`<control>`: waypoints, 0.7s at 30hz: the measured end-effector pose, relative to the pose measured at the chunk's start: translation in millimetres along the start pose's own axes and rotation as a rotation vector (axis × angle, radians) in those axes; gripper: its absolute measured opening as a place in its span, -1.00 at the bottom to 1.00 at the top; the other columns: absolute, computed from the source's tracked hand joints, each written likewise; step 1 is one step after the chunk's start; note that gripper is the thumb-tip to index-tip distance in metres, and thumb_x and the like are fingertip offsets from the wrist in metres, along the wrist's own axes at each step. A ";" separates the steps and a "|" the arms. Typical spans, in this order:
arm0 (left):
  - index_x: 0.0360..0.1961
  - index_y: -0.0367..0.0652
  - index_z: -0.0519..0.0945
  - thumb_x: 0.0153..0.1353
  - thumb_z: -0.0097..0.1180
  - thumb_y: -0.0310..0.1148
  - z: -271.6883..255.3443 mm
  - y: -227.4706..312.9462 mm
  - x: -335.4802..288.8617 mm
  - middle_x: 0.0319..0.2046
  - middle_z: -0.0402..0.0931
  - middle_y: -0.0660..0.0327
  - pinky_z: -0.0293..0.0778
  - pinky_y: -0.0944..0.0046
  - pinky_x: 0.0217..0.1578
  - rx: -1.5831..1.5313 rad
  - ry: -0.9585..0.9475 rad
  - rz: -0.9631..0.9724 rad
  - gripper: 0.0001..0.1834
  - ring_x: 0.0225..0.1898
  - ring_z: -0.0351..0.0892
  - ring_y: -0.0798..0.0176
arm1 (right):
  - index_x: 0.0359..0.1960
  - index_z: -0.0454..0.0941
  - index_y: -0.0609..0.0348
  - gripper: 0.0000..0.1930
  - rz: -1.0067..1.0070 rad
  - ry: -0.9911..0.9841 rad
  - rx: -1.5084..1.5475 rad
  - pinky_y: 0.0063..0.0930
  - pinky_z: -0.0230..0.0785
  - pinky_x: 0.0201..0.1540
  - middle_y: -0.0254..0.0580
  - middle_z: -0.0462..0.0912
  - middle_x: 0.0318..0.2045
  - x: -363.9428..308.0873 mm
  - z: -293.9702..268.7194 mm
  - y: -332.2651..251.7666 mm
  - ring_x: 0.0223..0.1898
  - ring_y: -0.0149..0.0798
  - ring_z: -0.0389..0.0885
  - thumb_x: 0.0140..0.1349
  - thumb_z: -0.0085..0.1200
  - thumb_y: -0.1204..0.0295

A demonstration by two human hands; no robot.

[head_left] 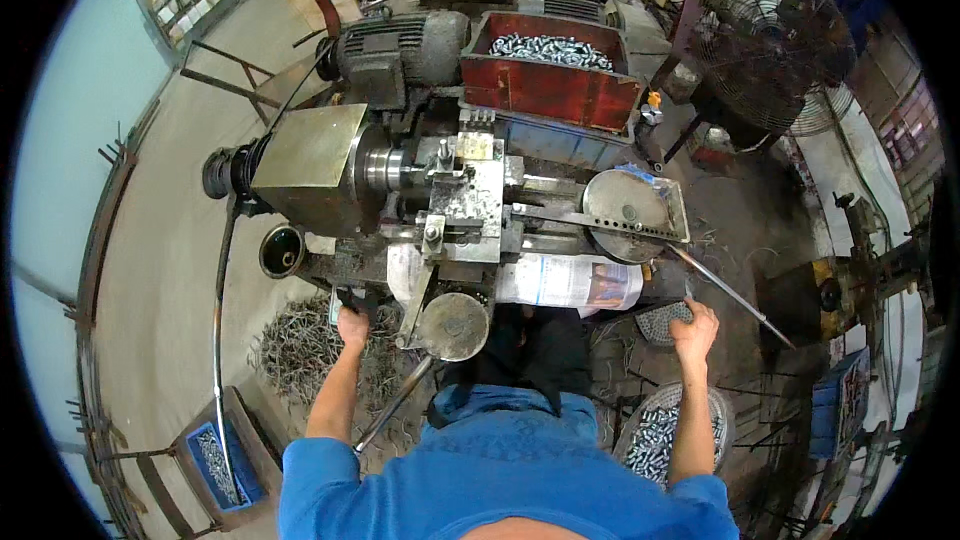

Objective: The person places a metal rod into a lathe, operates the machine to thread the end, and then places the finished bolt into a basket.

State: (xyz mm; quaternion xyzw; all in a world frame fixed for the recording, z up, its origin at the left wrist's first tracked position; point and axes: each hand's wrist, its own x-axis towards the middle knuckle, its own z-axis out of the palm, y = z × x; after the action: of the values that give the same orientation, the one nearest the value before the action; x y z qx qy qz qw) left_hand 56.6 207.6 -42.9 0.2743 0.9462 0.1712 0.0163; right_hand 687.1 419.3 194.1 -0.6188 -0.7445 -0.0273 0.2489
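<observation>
My left hand (pixel 353 327) is closed at the near left side of a small lathe (pixel 465 190). A dark piece (pixel 349 298) shows at its fingertips, but its kind is unclear. Below that hand, a heap of metal shavings (pixel 315 345) lies on the floor. To the right of the lathe, my right hand (pixel 694 332) is raised with its fingers curled together. Whatever it may pinch is too small to make out. Beneath my right forearm stands a round basket (pixel 722 410) of shiny metal parts (pixel 655 438).
A red bin (pixel 550 90) full of metal parts sits behind the lathe. Long levers with round plates (pixel 455 327) (pixel 625 202) jut out nearby. A newspaper (pixel 570 282) covers the front edge. A large fan (pixel 770 45) stands far right; a blue crate (pixel 222 465) sits lower left.
</observation>
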 end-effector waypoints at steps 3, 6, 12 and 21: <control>-0.35 -0.20 0.49 -0.01 0.12 -0.11 -29.4 -17.1 16.2 -0.42 0.57 -0.01 0.51 0.02 -0.31 0.296 -0.213 0.204 -0.64 -0.33 0.60 -0.06 | -0.27 0.57 0.28 -0.56 -0.141 -0.034 0.119 -0.20 0.26 0.00 0.01 0.59 -0.24 18.8 -8.8 -43.4 -0.18 0.04 0.48 -0.30 0.04 0.39; -0.42 -0.12 0.53 -0.05 0.15 -0.09 -70.6 -13.7 31.3 -0.41 0.59 0.07 0.51 0.03 -0.35 0.355 -0.315 0.406 -0.68 -0.33 0.60 -0.01 | -0.26 0.56 0.27 -0.58 -0.334 -0.059 0.283 -0.22 0.29 -0.06 0.02 0.59 -0.25 62.3 -22.3 -105.6 -0.22 0.04 0.48 -0.27 0.04 0.41; -0.34 -0.12 0.58 0.02 0.13 -0.02 -130.4 -9.0 33.1 -0.43 0.57 0.03 0.48 0.04 -0.31 0.282 -0.289 0.365 -0.62 -0.32 0.58 -0.02 | -0.30 0.57 0.22 -0.59 -0.875 -0.074 0.526 -0.25 0.31 -0.10 -0.05 0.58 -0.31 128.9 -5.3 -277.6 -0.22 -0.03 0.48 -0.31 0.10 0.34; -0.17 -0.15 0.57 0.05 0.09 0.02 -348.3 -76.7 25.4 -0.42 0.57 -0.07 0.45 0.01 -0.29 0.125 0.267 -0.021 -0.52 -0.31 0.57 -0.11 | -0.61 0.62 0.18 -0.81 -1.143 -0.352 0.046 -0.31 0.24 0.04 0.00 0.60 -0.41 151.3 85.4 -438.4 -0.16 -0.02 0.47 -0.33 0.11 0.38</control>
State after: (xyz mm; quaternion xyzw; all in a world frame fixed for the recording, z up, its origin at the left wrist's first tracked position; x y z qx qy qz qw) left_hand -47.8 50.5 260.8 0.2396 0.9515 0.1469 -0.1250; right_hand 231.7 484.5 297.9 -0.1099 -0.9899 -0.0380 0.0809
